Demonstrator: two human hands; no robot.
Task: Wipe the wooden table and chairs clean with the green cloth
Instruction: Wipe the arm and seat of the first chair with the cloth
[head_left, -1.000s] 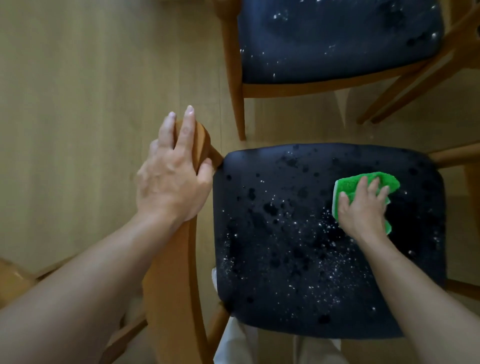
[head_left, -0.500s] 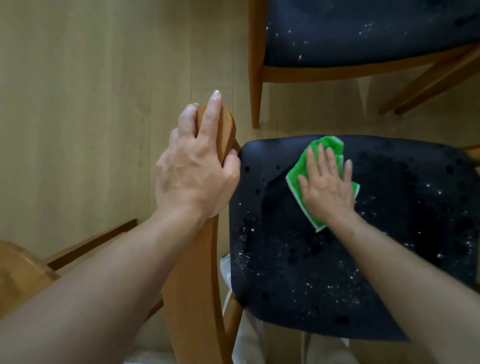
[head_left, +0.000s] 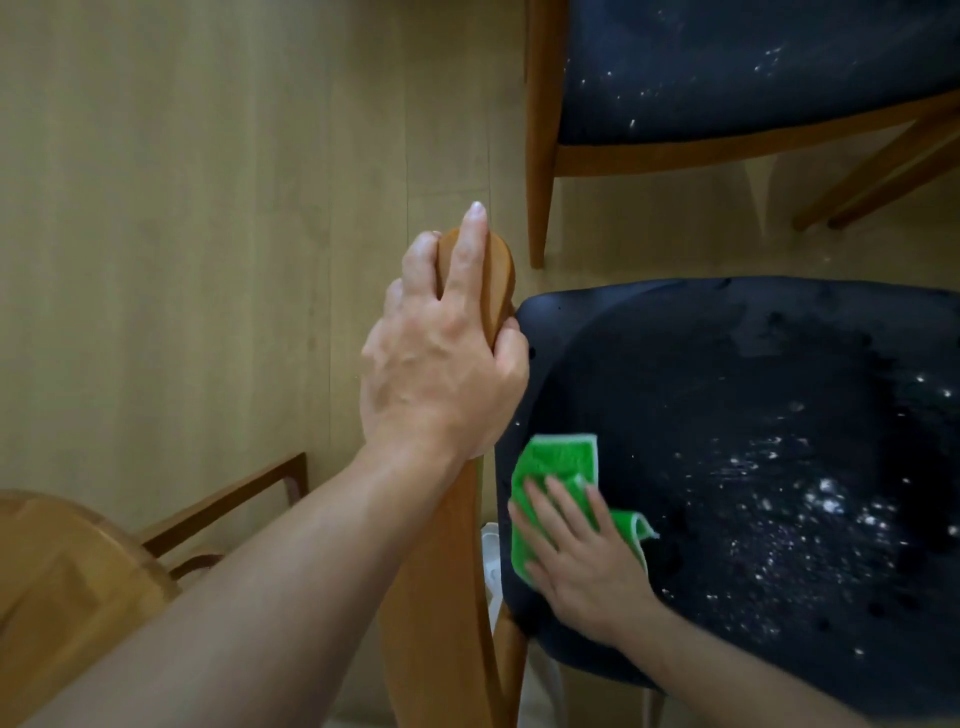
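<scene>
Right hand (head_left: 582, 561) presses flat, fingers straight, on green cloth (head_left: 558, 470) at the seat's (head_left: 727, 415) near-left corner, white specks (head_left: 810, 509) lying off to its right, while left hand (head_left: 441, 364) grips the wooden chair back (head_left: 498, 270).

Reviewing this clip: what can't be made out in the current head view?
- Seat under the green cloth: hidden by the cloth and right hand.
- Chair back top rail: partly covered by the left hand and forearm.
- Second chair: cut off by the top and right edges.
- Wooden table: only a corner shows, lower left.
- White specks on the seat: too small to identify.
</scene>
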